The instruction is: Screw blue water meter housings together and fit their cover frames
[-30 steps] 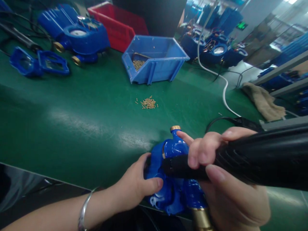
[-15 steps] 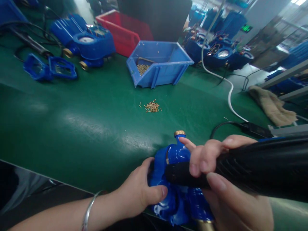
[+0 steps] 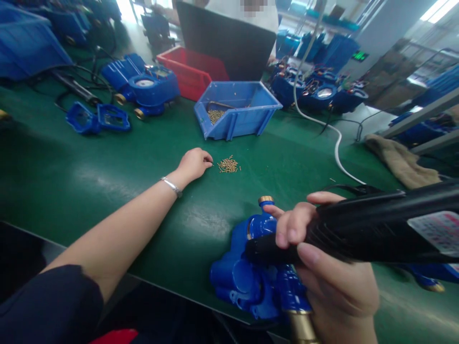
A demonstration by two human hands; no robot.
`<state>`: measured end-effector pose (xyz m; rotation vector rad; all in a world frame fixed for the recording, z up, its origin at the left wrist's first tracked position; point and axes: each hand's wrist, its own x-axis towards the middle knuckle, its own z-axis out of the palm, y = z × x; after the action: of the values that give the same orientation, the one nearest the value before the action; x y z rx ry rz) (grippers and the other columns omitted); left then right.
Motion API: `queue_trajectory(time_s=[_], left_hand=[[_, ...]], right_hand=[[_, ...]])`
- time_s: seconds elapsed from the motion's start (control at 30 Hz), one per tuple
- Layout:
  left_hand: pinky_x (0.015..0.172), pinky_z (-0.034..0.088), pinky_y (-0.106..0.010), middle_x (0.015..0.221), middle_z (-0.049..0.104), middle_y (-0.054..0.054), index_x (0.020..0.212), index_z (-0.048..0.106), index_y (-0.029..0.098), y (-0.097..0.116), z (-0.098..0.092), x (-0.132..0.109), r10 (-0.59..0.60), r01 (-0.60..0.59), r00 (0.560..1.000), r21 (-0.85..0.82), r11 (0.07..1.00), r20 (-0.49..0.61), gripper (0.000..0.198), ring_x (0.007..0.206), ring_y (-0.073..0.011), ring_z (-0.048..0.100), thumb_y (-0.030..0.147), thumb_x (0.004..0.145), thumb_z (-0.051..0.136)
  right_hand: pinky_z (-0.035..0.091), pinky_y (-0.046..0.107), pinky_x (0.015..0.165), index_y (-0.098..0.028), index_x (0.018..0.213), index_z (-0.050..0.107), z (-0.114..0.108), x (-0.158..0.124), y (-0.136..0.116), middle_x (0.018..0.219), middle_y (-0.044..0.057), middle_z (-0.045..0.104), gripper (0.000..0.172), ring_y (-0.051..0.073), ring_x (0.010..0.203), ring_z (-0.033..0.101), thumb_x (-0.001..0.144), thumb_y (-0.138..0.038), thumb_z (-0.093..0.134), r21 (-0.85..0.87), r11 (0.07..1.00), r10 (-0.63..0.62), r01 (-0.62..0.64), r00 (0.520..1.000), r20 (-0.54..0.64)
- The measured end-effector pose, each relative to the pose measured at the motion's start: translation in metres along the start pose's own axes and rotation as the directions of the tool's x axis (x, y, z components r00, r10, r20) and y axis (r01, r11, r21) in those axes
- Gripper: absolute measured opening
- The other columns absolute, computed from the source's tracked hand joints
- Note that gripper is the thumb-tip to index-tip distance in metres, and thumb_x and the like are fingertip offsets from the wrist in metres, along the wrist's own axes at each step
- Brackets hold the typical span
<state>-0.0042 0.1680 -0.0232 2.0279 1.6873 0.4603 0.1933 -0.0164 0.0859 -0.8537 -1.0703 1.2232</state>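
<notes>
My left hand [image 3: 195, 164] reaches out over the table, thumb and fingertips pinched on a small screw whose end just shows. Right beside it lies a small pile of brass-coloured screws [image 3: 228, 165]. In my right hand [image 3: 322, 253] is a black electric screwdriver [image 3: 362, 229], its body pointing to the right. The driver's front end lies over a blue water meter [image 3: 241, 274] with brass threaded ends, near the table's front edge. My right index finger extends to the meter's upper neck. The driver and hand hide the spot where the tip meets the meter.
Beyond the pile stands a blue bin [image 3: 247, 119] holding more screws, with a red bin [image 3: 190, 71] behind it. Other blue meters [image 3: 150, 91], blue lid frames [image 3: 113, 118] and another driver [image 3: 77, 88] lie left. A white cable [image 3: 337, 148] and beige cloth [image 3: 398, 157] are right. A person is behind.
My left hand has let go of the meter and moved up and away to the screw pile, where it pinches a screw. My right hand keeps the screwdriver over the meter. The view has shifted slightly.
</notes>
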Motion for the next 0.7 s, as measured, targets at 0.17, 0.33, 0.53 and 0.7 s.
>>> queue_trajectory(time_s=[0.17,0.33,0.53,0.7], left_hand=[[0.086,0.044,-0.041,0.096,0.064,-0.005,0.083,0.063,0.014,0.001,0.005,0.004,0.025,-0.027,0.999,0.038,0.999,0.038,0.014,0.092,-0.0194,0.058,0.028,0.081,0.059],[0.072,0.046,-0.029,0.077,0.069,-0.005,0.079,0.068,0.014,0.025,-0.011,-0.034,0.031,-0.027,0.998,-0.077,0.997,0.052,0.012,0.076,-0.0187,0.062,0.017,0.077,0.057],[0.064,0.048,-0.021,0.072,0.069,-0.001,0.075,0.070,0.015,0.066,-0.032,-0.139,0.287,-0.166,0.930,-0.435,0.885,0.230,0.009,0.068,-0.0125,0.063,0.015,0.075,0.060],[0.060,0.045,-0.018,0.072,0.065,-0.005,0.083,0.067,0.012,0.083,-0.030,-0.196,0.664,-0.569,0.743,-0.446,0.691,0.079,0.024,0.065,-0.0107,0.057,0.004,0.082,0.045]], right_hand=[[0.044,0.049,0.091,-0.025,0.104,0.051,-0.001,0.000,0.000,0.068,-0.006,0.057,0.042,0.014,0.062,0.056,0.067,-0.012,0.066,0.017,1.000,-0.007,0.007,1.000,0.015],[0.051,0.041,0.081,-0.025,0.103,0.053,-0.004,0.002,-0.004,0.067,-0.005,0.058,0.042,0.014,0.061,0.056,0.066,-0.010,0.066,0.015,0.997,-0.070,0.069,0.996,0.063],[0.052,0.036,0.073,-0.023,0.099,0.056,0.001,0.004,-0.020,0.064,-0.004,0.057,0.040,0.014,0.058,0.056,0.064,-0.009,0.067,-0.016,0.987,-0.161,0.161,0.987,0.004],[0.053,0.038,0.075,-0.024,0.098,0.057,0.006,0.000,-0.025,0.065,-0.004,0.057,0.039,0.015,0.059,0.056,0.063,-0.006,0.063,-0.069,0.985,-0.160,0.156,0.985,-0.064]])
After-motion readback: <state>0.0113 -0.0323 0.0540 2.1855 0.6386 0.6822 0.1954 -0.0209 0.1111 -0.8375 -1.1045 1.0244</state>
